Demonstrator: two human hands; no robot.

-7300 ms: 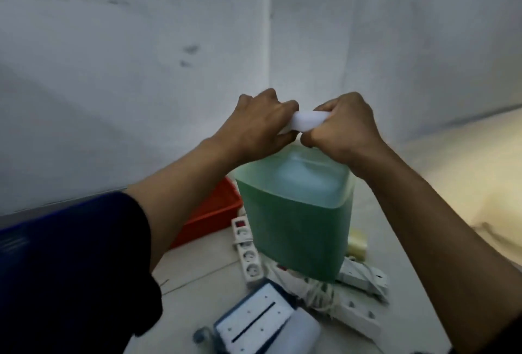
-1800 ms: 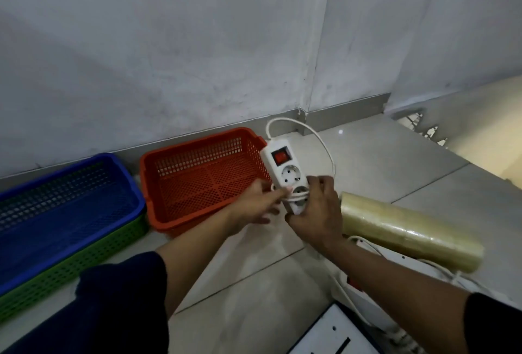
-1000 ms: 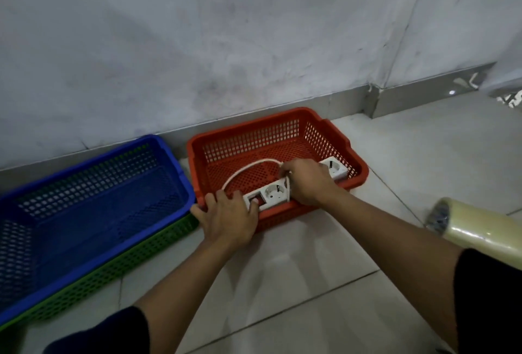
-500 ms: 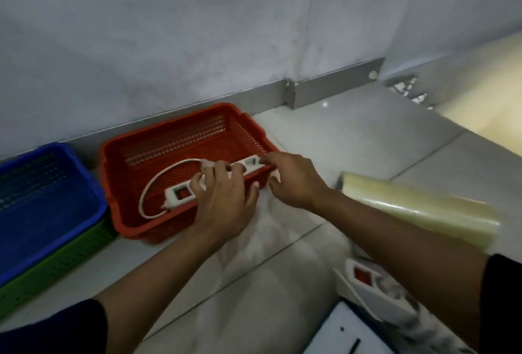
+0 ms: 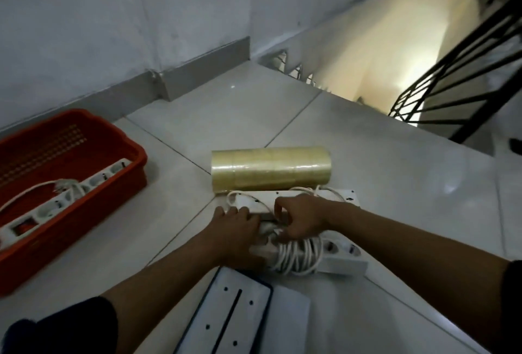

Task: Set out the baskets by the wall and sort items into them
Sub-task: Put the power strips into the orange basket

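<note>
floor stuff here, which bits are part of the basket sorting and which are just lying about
Part of the job:
red basket, one power strip already in it
corded power strips under the left hand and right hand
tape roll
white slotted panel, probably

Just there:
stair railing
wall skirting

Bare floor (image 5: 180, 229) toward red basket (image 5: 135, 181), tape roll (image 5: 271, 168) blocking ahead
</note>
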